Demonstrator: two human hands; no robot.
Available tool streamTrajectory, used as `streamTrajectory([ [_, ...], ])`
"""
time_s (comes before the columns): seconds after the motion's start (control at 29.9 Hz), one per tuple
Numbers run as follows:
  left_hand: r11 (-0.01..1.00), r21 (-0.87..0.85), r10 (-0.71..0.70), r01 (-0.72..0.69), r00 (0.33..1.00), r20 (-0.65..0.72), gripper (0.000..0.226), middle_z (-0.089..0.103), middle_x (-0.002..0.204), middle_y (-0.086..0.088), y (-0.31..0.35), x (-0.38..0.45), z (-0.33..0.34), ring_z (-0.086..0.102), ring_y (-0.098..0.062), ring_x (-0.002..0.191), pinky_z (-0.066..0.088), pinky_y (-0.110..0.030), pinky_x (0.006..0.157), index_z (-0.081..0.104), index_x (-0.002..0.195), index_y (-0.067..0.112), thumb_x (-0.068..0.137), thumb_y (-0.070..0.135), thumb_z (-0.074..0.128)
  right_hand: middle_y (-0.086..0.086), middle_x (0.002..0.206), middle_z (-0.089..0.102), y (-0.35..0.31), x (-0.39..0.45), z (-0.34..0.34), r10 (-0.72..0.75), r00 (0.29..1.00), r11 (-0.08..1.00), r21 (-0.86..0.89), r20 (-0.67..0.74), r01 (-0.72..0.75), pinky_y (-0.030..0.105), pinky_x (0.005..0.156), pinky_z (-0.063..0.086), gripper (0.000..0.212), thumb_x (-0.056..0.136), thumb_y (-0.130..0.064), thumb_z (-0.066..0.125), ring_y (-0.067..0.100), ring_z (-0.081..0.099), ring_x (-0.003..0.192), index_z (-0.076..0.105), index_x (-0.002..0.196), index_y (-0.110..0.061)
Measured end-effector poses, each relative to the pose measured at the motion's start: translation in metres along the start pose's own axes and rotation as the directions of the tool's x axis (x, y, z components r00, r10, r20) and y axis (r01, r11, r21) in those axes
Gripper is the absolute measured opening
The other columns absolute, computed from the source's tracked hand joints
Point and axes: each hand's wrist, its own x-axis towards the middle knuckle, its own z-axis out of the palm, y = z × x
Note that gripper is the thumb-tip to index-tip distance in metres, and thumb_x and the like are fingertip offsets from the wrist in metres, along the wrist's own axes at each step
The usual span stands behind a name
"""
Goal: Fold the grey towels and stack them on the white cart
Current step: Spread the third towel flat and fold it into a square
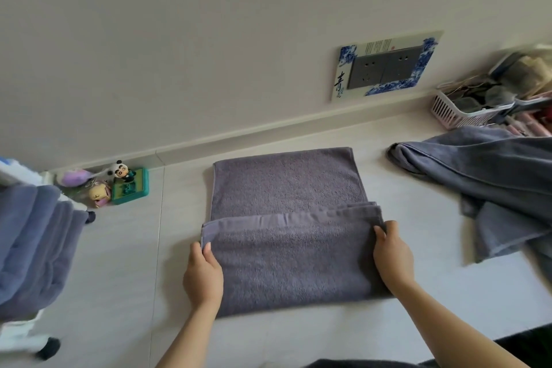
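Note:
A grey towel (286,188) lies flat on the pale floor in the middle, its near part folded over the far part. My left hand (203,275) pinches the left corner of the folded flap. At the flap's right corner, my right hand (392,254) grips the edge. A heap of unfolded grey towels (490,176) lies to the right. At the left edge stands the white cart (21,334) with folded grey towels (33,242) stacked on it.
Small toy figures and a green box (130,187) sit by the wall at the left. A pink basket (460,115) with clutter stands at the far right. A wall socket plate (385,69) is above the skirting.

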Motion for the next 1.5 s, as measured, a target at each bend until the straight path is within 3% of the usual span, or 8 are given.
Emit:
streamTrajectory([
  [0.33, 0.990, 0.115, -0.090, 0.077, 0.990, 0.110, 0.022, 0.058, 0.110, -0.026, 0.008, 0.008, 0.007, 0.059, -0.045, 0.091, 0.044, -0.044, 0.069, 0.051, 0.109, 0.001, 0.094, 0.017, 0.048, 0.017, 0.112, 0.060, -0.011, 0.013, 0.009, 0.060, 0.998, 0.968, -0.245, 0.012, -0.056, 0.040, 0.076, 0.040, 0.024, 0.098, -0.029, 0.038, 0.037, 0.057, 0.100, 0.045, 0.110, -0.010],
  [0.43, 0.974, 0.131, 0.186, -0.184, 0.982, -0.004, 0.044, 0.053, 0.118, -0.025, 0.010, 0.005, 0.011, 0.050, -0.043, 0.106, 0.043, -0.051, 0.084, 0.052, 0.124, 0.001, 0.081, 0.008, 0.058, 0.019, 0.121, 0.056, -0.009, 0.008, 0.022, -0.167, 0.977, 0.929, -0.353, -0.134, 0.110, 0.044, 0.088, 0.037, 0.044, 0.089, -0.024, 0.050, 0.038, 0.050, 0.107, 0.049, 0.130, -0.007],
  [0.57, 0.737, 0.074, 0.647, -0.671, 0.733, 0.210, 0.048, 0.050, 0.135, -0.020, 0.046, -0.018, 0.029, 0.045, -0.038, 0.125, 0.027, -0.050, 0.108, 0.059, 0.124, 0.007, 0.084, 0.027, 0.041, 0.010, 0.132, 0.057, -0.036, -0.020, 0.053, -0.537, 0.843, 0.779, -0.364, 0.033, 0.510, 0.041, 0.102, 0.031, 0.048, 0.085, -0.035, 0.038, 0.031, 0.052, 0.122, 0.060, 0.125, -0.020],
  [0.67, 0.624, 0.077, 0.677, -0.777, 0.588, 0.444, 0.055, 0.044, 0.144, -0.014, 0.058, -0.039, 0.046, 0.043, -0.036, 0.131, 0.013, -0.046, 0.112, 0.054, 0.131, 0.013, 0.084, 0.038, 0.041, 0.002, 0.136, 0.055, -0.052, -0.037, 0.078, -0.616, 0.751, 0.676, -0.330, 0.237, 0.659, 0.036, 0.109, 0.020, 0.047, 0.087, -0.037, 0.038, 0.026, 0.050, 0.127, 0.057, 0.128, -0.025],
  [0.9, 0.710, 0.299, 0.491, -0.637, 0.753, 0.438, 0.060, 0.042, 0.147, -0.008, 0.007, -0.016, 0.031, 0.038, -0.032, 0.135, 0.023, -0.057, 0.108, 0.044, 0.140, 0.022, 0.088, 0.048, 0.033, 0.003, 0.144, 0.045, -0.016, -0.015, 0.060, -0.434, 0.889, 0.785, -0.424, 0.145, 0.452, 0.041, 0.112, 0.018, 0.053, 0.091, -0.046, 0.032, 0.026, 0.040, 0.134, 0.048, 0.138, -0.026],
  [1.14, 0.745, 0.297, 0.426, -0.597, 0.769, 0.476, 0.059, 0.044, 0.145, -0.011, 0.002, -0.007, 0.018, 0.036, -0.030, 0.135, 0.018, -0.059, 0.109, 0.048, 0.137, 0.017, 0.088, 0.045, 0.032, 0.009, 0.142, 0.047, -0.006, -0.013, 0.043, -0.369, 0.926, 0.831, -0.417, 0.085, 0.369, 0.042, 0.112, 0.015, 0.056, 0.092, -0.046, 0.026, 0.030, 0.041, 0.133, 0.050, 0.136, -0.020],
  [1.34, 0.578, -0.022, 0.704, -0.816, 0.485, 0.519, 0.052, 0.031, 0.152, -0.004, 0.003, -0.047, 0.013, 0.023, -0.020, 0.140, 0.009, -0.045, 0.113, 0.040, 0.141, 0.026, 0.092, 0.042, 0.038, -0.004, 0.145, 0.041, 0.001, -0.047, 0.054, -0.704, 0.637, 0.560, -0.307, 0.315, 0.770, 0.036, 0.113, 0.015, 0.049, 0.100, -0.046, 0.016, 0.019, 0.031, 0.136, 0.046, 0.137, -0.033],
  [1.5, 0.563, 0.033, 0.688, -0.826, 0.490, 0.535, 0.054, 0.036, 0.150, -0.006, -0.005, -0.048, 0.009, 0.027, -0.022, 0.138, 0.016, -0.045, 0.111, 0.040, 0.141, 0.026, 0.091, 0.046, 0.038, -0.002, 0.144, 0.044, 0.018, -0.050, 0.042, -0.584, 0.760, 0.683, -0.332, 0.285, 0.650, 0.037, 0.112, 0.015, 0.052, 0.099, -0.050, 0.014, 0.021, 0.034, 0.134, 0.043, 0.138, -0.031],
])
